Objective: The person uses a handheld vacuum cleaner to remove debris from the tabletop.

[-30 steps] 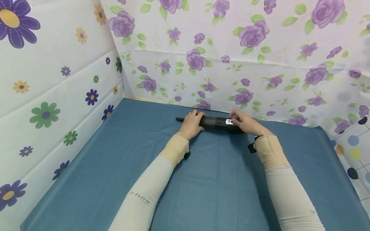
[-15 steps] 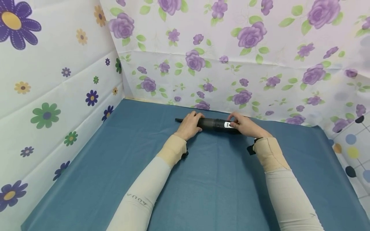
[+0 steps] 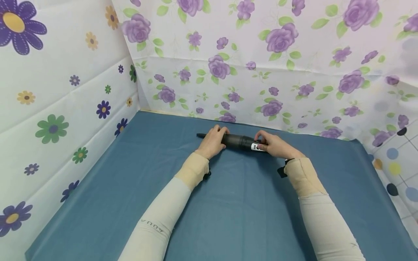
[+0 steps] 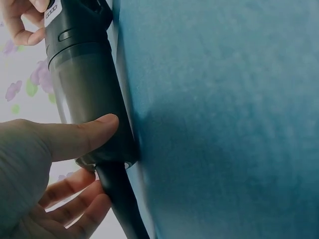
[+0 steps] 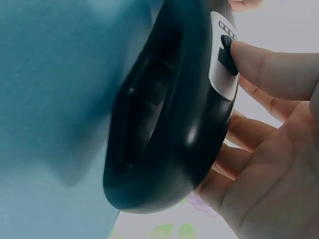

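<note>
A black handheld vacuum cleaner (image 3: 233, 141) lies crosswise near the back of the blue-covered table, its thin nozzle (image 4: 122, 199) to the left. My left hand (image 3: 211, 141) grips it where the nozzle meets the smoky see-through dust cup (image 4: 82, 84). The left thumb lies over the cup and the fingers curl behind the nozzle. At the other end, my right hand (image 3: 275, 145) holds the body. Its thumb touches a black switch (image 5: 227, 55) on a pale panel (image 5: 219, 82), with the fingers behind. The loop handle (image 5: 169, 194) shows in the right wrist view, ungripped.
A blue cloth (image 3: 235, 217) covers the table. White sheeting with purple roses (image 3: 218, 67) rises right behind the vacuum cleaner, and a daisy-print sheet (image 3: 52, 128) stands along the left. Dotted sheeting (image 3: 393, 168) borders the right edge.
The vacuum cleaner's right end has swung a little toward the person, the right hand moving with it. The left hand keeps its hold at the nozzle end, shifted slightly left in view.
</note>
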`<state>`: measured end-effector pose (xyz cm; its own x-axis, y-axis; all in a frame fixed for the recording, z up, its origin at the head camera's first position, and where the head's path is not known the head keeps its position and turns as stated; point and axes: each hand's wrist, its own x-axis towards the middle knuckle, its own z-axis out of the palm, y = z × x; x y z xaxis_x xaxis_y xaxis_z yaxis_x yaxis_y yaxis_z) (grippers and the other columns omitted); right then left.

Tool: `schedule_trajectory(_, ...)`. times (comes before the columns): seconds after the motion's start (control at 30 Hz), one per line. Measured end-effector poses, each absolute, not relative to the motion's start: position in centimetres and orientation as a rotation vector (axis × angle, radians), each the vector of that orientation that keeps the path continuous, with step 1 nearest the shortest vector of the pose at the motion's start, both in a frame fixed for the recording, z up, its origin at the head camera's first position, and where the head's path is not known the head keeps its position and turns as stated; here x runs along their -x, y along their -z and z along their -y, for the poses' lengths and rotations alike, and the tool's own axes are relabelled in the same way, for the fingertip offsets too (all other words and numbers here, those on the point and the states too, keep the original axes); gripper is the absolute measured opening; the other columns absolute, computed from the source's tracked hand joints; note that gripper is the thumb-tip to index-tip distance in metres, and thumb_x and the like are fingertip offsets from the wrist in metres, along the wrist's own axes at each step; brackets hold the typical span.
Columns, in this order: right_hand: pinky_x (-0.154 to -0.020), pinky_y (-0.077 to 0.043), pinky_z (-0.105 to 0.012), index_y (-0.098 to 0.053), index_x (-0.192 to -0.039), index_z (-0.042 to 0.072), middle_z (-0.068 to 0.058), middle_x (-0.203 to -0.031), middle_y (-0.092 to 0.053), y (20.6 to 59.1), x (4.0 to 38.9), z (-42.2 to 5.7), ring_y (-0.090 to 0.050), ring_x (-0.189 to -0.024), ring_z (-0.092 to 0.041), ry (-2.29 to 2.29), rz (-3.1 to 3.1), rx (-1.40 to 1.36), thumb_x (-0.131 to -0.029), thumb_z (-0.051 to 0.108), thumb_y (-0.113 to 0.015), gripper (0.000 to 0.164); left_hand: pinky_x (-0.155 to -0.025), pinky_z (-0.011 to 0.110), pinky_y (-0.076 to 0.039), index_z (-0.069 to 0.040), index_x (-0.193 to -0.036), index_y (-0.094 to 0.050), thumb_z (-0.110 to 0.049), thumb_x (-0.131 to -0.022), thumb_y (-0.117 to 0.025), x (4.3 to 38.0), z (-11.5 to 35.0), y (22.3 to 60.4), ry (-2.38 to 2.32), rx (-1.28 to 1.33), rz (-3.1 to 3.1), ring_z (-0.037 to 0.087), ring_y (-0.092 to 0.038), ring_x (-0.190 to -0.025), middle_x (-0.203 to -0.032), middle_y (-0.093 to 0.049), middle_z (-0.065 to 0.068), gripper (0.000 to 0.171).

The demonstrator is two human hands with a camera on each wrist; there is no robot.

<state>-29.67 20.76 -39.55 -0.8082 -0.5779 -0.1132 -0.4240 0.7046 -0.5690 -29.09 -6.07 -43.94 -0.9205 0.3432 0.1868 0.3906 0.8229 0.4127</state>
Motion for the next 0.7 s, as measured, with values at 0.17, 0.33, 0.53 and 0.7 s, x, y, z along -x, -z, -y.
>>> schedule_trajectory(0.17, -0.062, -0.042, -0.04, -0.047, -0.122, 0.009, -0.016, -0.091, -0.058, 40.19, 29.29, -20.9, -0.051, -0.069, -0.025, 0.773, -2.63, 0.802, -0.098, 0.011, -0.055, 0.026, -0.088, 0.039, -0.047, -0.015, -0.127, -0.048, -0.012, -0.085, -0.074, 28.91, 5.96, 43.97, 0.643, 0.597, 2.884, 0.027, -0.05, -0.105, -0.117, -0.047, 0.011, 0.05)
schedule_trajectory(0.33, -0.061, -0.041, -0.04, -0.047, -0.12, 0.008, -0.018, -0.09, -0.058, 40.58, 28.96, -20.95, -0.051, -0.069, -0.025, 0.775, -2.616, 0.826, -0.097, 0.009, -0.057, 0.026, -0.085, 0.038, -0.047, -0.016, -0.124, -0.048, -0.012, -0.084, -0.075, 28.72, 5.83, 44.11, 0.589, 0.592, 2.884, 0.026, -0.049, -0.101, -0.116, -0.046, 0.011, 0.049)
schedule_trajectory(0.53, -0.062, -0.042, -0.039, -0.048, -0.118, 0.008, -0.017, -0.089, -0.058, 40.56, 28.68, -20.87, -0.052, -0.069, -0.026, 0.764, -2.605, 0.834, -0.095, 0.007, -0.06, 0.025, -0.083, 0.039, -0.047, -0.015, -0.121, -0.049, -0.011, -0.082, -0.076, 28.42, 5.61, 44.14, 0.544, 0.589, 2.862, 0.025, -0.048, -0.096, -0.114, -0.045, 0.012, 0.048)
schedule_trajectory(0.7, -0.061, -0.041, -0.039, -0.048, -0.115, 0.007, -0.016, -0.086, -0.058, 40.48, 28.69, -20.76, -0.052, -0.068, -0.025, 0.728, -2.605, 0.809, -0.094, 0.009, -0.062, 0.025, -0.081, 0.041, -0.045, -0.014, -0.12, -0.05, -0.01, -0.081, -0.077, 28.19, 5.45, 43.95, 0.536, 0.585, 2.854, 0.026, -0.046, -0.092, -0.112, -0.045, 0.012, 0.047)
